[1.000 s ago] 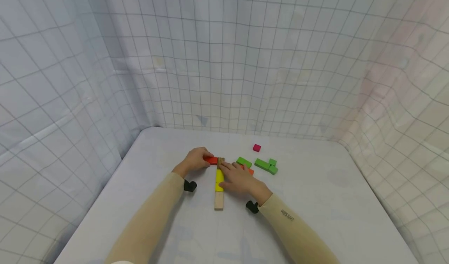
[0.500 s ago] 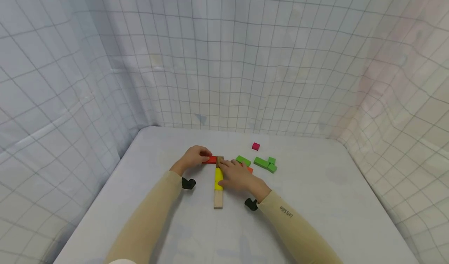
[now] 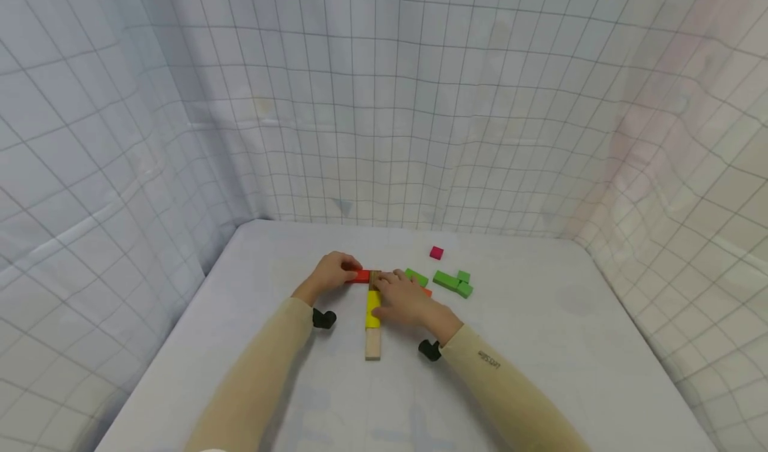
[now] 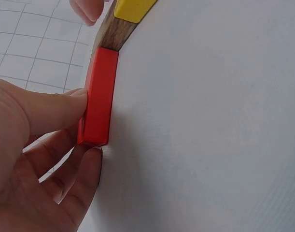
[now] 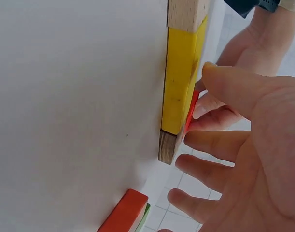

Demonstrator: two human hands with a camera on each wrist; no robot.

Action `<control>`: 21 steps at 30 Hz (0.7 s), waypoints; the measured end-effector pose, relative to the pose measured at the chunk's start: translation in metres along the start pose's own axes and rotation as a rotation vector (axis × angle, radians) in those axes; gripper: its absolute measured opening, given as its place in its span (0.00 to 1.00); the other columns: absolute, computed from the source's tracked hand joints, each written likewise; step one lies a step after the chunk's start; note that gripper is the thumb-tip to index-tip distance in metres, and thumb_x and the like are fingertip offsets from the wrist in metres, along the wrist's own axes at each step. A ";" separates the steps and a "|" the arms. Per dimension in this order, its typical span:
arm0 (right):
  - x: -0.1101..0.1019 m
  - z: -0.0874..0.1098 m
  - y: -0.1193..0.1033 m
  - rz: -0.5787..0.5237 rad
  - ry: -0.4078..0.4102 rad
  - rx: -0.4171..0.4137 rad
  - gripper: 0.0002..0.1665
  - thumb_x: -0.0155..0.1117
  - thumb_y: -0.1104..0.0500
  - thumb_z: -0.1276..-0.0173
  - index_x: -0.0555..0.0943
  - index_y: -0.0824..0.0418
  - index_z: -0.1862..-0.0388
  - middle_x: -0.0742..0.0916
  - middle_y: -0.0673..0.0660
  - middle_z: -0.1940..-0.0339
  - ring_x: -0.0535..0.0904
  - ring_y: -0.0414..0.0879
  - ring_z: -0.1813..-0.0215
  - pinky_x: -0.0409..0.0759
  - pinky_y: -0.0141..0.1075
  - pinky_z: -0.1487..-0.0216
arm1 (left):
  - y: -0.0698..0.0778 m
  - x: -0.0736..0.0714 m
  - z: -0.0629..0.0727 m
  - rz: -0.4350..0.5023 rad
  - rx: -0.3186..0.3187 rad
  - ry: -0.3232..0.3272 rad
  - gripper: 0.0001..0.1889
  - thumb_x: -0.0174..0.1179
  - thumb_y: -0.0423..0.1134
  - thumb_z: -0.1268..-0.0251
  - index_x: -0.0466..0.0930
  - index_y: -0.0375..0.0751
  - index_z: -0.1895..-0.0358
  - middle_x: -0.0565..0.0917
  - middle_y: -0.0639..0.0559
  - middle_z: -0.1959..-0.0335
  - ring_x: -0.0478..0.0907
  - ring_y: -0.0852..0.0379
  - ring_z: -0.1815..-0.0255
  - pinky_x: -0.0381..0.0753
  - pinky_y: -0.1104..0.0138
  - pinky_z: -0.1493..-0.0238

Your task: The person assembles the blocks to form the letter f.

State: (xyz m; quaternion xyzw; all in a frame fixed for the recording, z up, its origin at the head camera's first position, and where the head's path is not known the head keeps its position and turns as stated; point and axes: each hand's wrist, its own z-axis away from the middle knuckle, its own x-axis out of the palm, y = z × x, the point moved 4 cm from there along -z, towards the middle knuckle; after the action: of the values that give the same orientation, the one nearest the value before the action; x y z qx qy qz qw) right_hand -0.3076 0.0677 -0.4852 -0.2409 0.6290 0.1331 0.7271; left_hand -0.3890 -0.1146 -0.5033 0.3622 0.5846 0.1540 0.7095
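A red block [image 3: 360, 277] lies end against the side of a dark brown wooden block [image 4: 119, 34]. My left hand [image 3: 331, 271] holds the red block's outer end, thumb along one face and a fingertip at the end, as the left wrist view shows. From the brown block, a yellow block [image 5: 178, 79] and a pale wooden block [image 3: 373, 344] run in line toward me. My right hand [image 3: 408, 300] hovers over this row, fingers spread and slightly bent. Its thumb is by the yellow block and its fingertips by the brown one; contact is hard to tell.
Right of the row, an orange block [image 5: 124, 210] lies partly under my right hand beside a green block [image 3: 417, 277]. Several more green blocks [image 3: 447, 280] sit farther right. A small crimson block [image 3: 437, 253] is at the back. Gridded curtains [image 3: 384, 105] enclose the white table [image 3: 540, 345].
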 end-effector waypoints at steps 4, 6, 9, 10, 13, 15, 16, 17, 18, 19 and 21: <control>-0.008 0.007 0.005 -0.036 0.039 -0.012 0.37 0.63 0.40 0.28 0.72 0.56 0.27 0.72 0.58 0.26 0.62 0.58 0.26 0.59 0.61 0.29 | -0.003 0.001 0.000 0.002 0.017 0.020 0.10 0.62 0.35 0.30 0.87 0.42 0.50 0.84 0.47 0.50 0.76 0.46 0.46 0.72 0.51 0.37; -0.011 0.010 0.007 -0.042 0.067 -0.012 0.36 0.62 0.40 0.27 0.72 0.56 0.26 0.72 0.58 0.26 0.63 0.57 0.26 0.61 0.60 0.29 | -0.006 0.001 0.001 0.011 0.022 0.027 0.10 0.63 0.36 0.30 0.87 0.43 0.49 0.84 0.47 0.49 0.75 0.45 0.45 0.71 0.50 0.36; -0.010 0.015 0.010 -0.040 0.100 0.000 0.36 0.61 0.40 0.27 0.72 0.53 0.26 0.73 0.57 0.27 0.64 0.57 0.27 0.62 0.61 0.30 | -0.011 0.003 0.000 0.036 0.021 0.035 0.10 0.63 0.36 0.30 0.87 0.43 0.49 0.84 0.47 0.48 0.75 0.45 0.44 0.70 0.49 0.36; -0.009 0.015 0.008 -0.049 0.106 0.000 0.36 0.62 0.39 0.28 0.72 0.53 0.27 0.73 0.57 0.27 0.64 0.58 0.27 0.62 0.61 0.30 | -0.012 0.001 0.001 0.051 0.013 0.038 0.10 0.63 0.35 0.30 0.87 0.43 0.49 0.84 0.47 0.48 0.75 0.45 0.44 0.70 0.49 0.35; -0.003 0.016 0.001 -0.075 0.098 -0.001 0.37 0.63 0.38 0.29 0.72 0.53 0.26 0.73 0.57 0.27 0.63 0.59 0.26 0.60 0.62 0.30 | -0.015 -0.001 0.003 0.078 0.007 0.039 0.10 0.64 0.35 0.31 0.87 0.42 0.49 0.84 0.46 0.48 0.75 0.45 0.44 0.71 0.49 0.36; 0.001 0.018 -0.002 -0.090 0.087 -0.005 0.38 0.64 0.37 0.30 0.72 0.52 0.26 0.72 0.56 0.26 0.61 0.59 0.25 0.58 0.63 0.29 | -0.014 0.000 0.003 0.088 0.012 0.031 0.10 0.63 0.35 0.30 0.87 0.42 0.49 0.84 0.46 0.47 0.75 0.45 0.43 0.71 0.49 0.36; 0.002 0.020 -0.003 -0.087 0.083 -0.009 0.39 0.65 0.37 0.31 0.71 0.51 0.26 0.72 0.55 0.26 0.60 0.59 0.25 0.57 0.62 0.28 | -0.014 0.001 0.002 0.093 0.014 0.029 0.11 0.64 0.36 0.30 0.87 0.42 0.49 0.84 0.46 0.47 0.75 0.45 0.43 0.71 0.50 0.36; 0.004 0.022 -0.005 -0.087 0.076 -0.017 0.41 0.65 0.36 0.32 0.70 0.50 0.25 0.71 0.54 0.25 0.59 0.59 0.24 0.56 0.62 0.28 | -0.014 0.001 0.002 0.094 0.019 0.027 0.11 0.64 0.36 0.30 0.87 0.43 0.48 0.84 0.46 0.47 0.75 0.45 0.43 0.71 0.50 0.36; 0.005 0.024 -0.006 -0.086 0.068 -0.030 0.42 0.66 0.35 0.33 0.70 0.49 0.25 0.70 0.53 0.25 0.58 0.59 0.23 0.55 0.62 0.27 | -0.013 0.001 0.002 0.099 0.022 0.028 0.11 0.63 0.36 0.30 0.87 0.42 0.48 0.84 0.46 0.47 0.75 0.45 0.43 0.71 0.50 0.36; 0.007 0.025 -0.008 -0.079 0.061 -0.050 0.43 0.66 0.34 0.33 0.69 0.48 0.24 0.70 0.52 0.24 0.57 0.59 0.23 0.54 0.62 0.27 | -0.012 0.001 0.002 0.100 0.023 0.030 0.11 0.63 0.36 0.30 0.87 0.42 0.49 0.84 0.46 0.47 0.75 0.45 0.43 0.71 0.49 0.36; 0.010 0.029 -0.012 -0.063 0.045 -0.099 0.44 0.65 0.34 0.33 0.67 0.48 0.23 0.68 0.51 0.23 0.56 0.59 0.22 0.54 0.63 0.27 | -0.012 0.001 0.003 0.103 0.019 0.039 0.10 0.64 0.36 0.31 0.87 0.43 0.49 0.84 0.46 0.47 0.75 0.45 0.42 0.70 0.49 0.36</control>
State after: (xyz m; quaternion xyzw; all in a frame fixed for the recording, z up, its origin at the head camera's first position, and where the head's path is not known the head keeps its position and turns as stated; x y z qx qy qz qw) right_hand -0.2750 0.0715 -0.4898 -0.2990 0.6300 0.1358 0.7038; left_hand -0.3885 -0.1232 -0.5121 0.3954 0.5803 0.1920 0.6856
